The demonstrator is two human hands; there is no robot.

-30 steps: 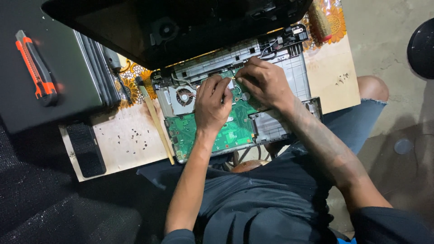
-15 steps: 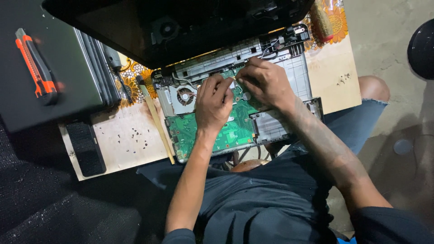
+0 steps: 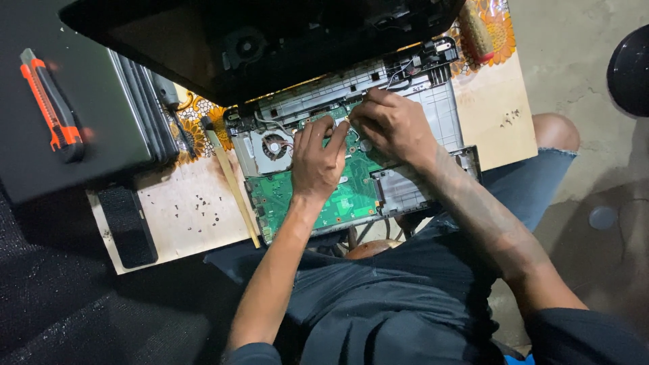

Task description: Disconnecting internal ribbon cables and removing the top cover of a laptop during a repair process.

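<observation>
Right at the middle of the opened laptop base [image 3: 433,115], the green circuit board [image 3: 338,203] lies with its long axis running from the fan [image 3: 274,147] on the person's left toward the grey plastic bay [image 3: 405,192] on the right, and both hands meet over its far edge. The left hand [image 3: 318,165] lies flat on the board, its fingers [image 3: 323,132] stretched away from the body and only loosely spread; I cannot tell whether they hold anything. The right hand [image 3: 395,128] sits just beside it, slightly farther out, its fingers [image 3: 358,116] curled and pinched near the left fingertips on something too small to make out. The point they work on lies just ahead of both sets of fingertips, toward the hinge side. Room there is tight: the raised dark lid [image 3: 257,47] overhangs the far side. The near edge of the board, toward the lap, is bare. On the table [image 3: 189,216], a pale stick [image 3: 233,186] lies along the base's left edge, small screws [image 3: 199,203] lie scattered beyond it, and an orange utility knife [image 3: 54,105] rests well apart.
</observation>
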